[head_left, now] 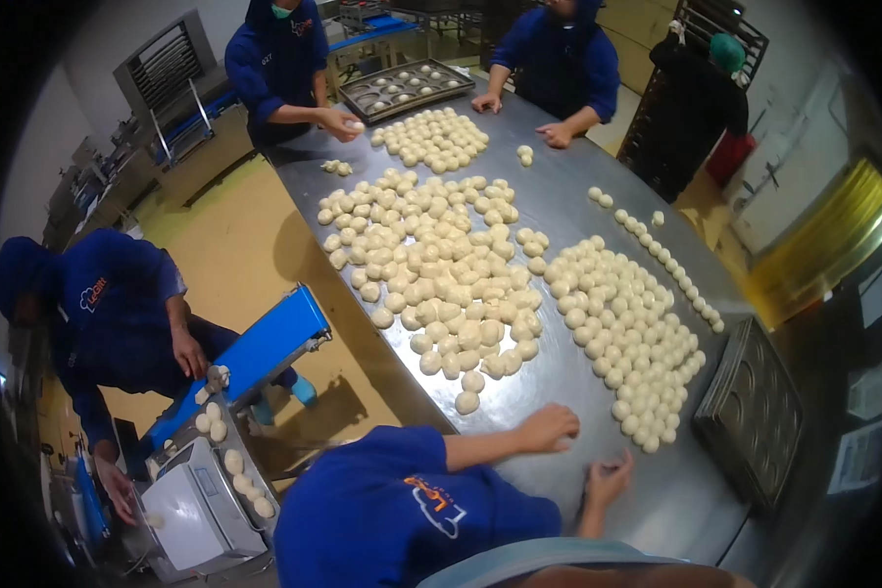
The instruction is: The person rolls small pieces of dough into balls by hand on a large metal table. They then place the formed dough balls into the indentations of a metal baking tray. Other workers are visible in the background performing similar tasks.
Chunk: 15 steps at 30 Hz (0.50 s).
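My left hand (550, 428) is over the steel table (507, 470), fingers bent and a little apart; no dough shows in it, though its underside is hidden. Nearer the lower edge, my right hand (608, 479) is raised with thumb and fingers apart and nothing visible between them. Beyond my left hand lies a large loose heap of pale dough balls (441, 257), its closest ball (467, 402) up and to the left of that hand. A tighter group of rounded dough balls (625, 331) reaches down to just above my right hand. A curved row of dough balls (660, 252) runs near the far edge.
Stacked moulded baking trays (753, 411) stand at right. At the far end are a cupped tray (404, 88), another dough group (434, 140) and two co-workers, one holding a dough ball. At left, a co-worker bends by a scale (191, 507) and a blue conveyor belt (279, 331). Another person stands by a rack.
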### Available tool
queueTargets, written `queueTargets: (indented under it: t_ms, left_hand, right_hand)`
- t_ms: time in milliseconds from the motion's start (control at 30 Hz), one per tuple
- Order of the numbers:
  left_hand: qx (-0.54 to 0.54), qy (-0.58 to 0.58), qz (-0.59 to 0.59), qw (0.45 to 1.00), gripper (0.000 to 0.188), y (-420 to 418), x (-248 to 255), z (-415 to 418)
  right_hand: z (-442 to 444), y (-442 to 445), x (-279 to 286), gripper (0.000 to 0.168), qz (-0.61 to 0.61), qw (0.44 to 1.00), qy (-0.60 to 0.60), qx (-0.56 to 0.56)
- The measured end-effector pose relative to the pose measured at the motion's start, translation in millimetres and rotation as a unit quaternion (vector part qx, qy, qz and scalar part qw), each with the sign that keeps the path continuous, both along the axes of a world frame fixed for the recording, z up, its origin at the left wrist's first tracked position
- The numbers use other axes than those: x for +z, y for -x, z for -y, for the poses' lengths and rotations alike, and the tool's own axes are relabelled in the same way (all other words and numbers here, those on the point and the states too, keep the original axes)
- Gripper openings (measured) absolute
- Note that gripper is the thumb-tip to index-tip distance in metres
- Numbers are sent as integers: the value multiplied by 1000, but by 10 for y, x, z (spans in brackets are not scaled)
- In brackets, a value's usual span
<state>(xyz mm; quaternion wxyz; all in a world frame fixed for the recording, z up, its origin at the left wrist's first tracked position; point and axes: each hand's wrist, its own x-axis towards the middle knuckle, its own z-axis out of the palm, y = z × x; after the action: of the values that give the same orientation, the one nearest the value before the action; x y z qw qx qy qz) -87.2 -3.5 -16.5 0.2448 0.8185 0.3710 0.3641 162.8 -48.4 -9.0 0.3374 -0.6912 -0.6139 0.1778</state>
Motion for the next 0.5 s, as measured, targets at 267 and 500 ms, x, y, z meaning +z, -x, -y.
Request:
queueTargets:
  t_ms: [267,500]
  left_hand:
    - [-167,26,-73,983,14,689,-196,27]
    - [-106,73,47,991,16,-180,-237,186]
  right_hand:
    - [913,-642,-358,48,109,991,46,-69]
    - [310,441,-86,44,-146,989,-2,7]
